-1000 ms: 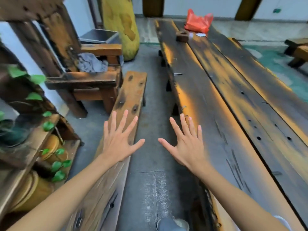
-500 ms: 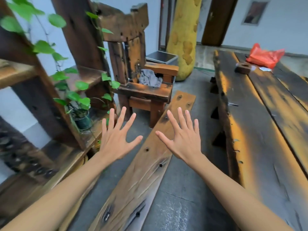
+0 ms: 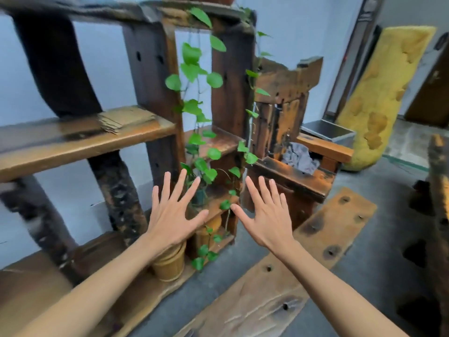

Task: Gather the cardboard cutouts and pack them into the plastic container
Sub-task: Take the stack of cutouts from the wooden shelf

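Both hands, left hand [image 3: 171,216] and right hand [image 3: 266,218], were spread wide and held nothing. The cardboard cutouts [image 3: 125,119] lay stacked on the shelf [image 3: 60,144], near its right end.

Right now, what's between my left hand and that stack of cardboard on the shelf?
In the head view, only a dark wooden upright and pale wall show between the left hand and the cardboard stack; nothing loose lies there.

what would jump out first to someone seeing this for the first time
Two bare hands, left hand and right hand, spread open mid-air at centre, holding nothing. Behind them a green vine trails down a dark wooden shelf unit, with a stack of cardboard cutouts on its left shelf.
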A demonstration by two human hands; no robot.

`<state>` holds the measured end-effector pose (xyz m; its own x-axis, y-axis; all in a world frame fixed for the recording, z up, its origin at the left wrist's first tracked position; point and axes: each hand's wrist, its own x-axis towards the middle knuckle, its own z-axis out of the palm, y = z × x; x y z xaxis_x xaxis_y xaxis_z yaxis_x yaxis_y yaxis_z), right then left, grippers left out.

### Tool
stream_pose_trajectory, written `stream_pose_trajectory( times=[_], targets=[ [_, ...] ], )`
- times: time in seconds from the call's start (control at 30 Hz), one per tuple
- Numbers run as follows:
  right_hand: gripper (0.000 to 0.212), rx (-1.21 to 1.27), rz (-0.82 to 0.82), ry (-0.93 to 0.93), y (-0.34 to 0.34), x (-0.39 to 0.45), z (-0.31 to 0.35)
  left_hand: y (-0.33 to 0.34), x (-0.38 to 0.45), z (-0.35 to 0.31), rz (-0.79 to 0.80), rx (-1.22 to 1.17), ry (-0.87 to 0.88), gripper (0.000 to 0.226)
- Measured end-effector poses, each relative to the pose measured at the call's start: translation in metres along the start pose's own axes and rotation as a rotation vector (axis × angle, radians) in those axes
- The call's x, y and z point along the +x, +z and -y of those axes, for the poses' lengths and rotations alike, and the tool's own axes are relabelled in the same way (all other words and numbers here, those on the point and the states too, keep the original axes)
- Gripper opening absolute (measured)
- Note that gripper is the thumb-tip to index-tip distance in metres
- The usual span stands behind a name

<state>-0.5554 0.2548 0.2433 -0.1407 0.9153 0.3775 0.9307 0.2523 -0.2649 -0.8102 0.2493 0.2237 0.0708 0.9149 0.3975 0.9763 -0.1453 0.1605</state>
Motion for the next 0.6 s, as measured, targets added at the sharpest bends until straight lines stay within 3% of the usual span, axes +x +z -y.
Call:
stream_pose_trajectory(
  times=[0.33,0.43,0.6],
  targets=[
    [0.082,0.253,0.218,-0.305,0.038,0.125,0.048,-0.047,0.048,0.071,-0.087,0.071,-0.257,0.085],
    [0.081,0.327,0.292,-0.345,0.045,0.16,0.064,-0.061,0.063,0.088,-0.119,0.085,-0.298,0.09],
    [0.066,0.481,0.274,-0.306,0.044,0.219,0.097,-0.093,0.096,0.11,-0.188,-0.035,-0.423,0.098]
  ],
)
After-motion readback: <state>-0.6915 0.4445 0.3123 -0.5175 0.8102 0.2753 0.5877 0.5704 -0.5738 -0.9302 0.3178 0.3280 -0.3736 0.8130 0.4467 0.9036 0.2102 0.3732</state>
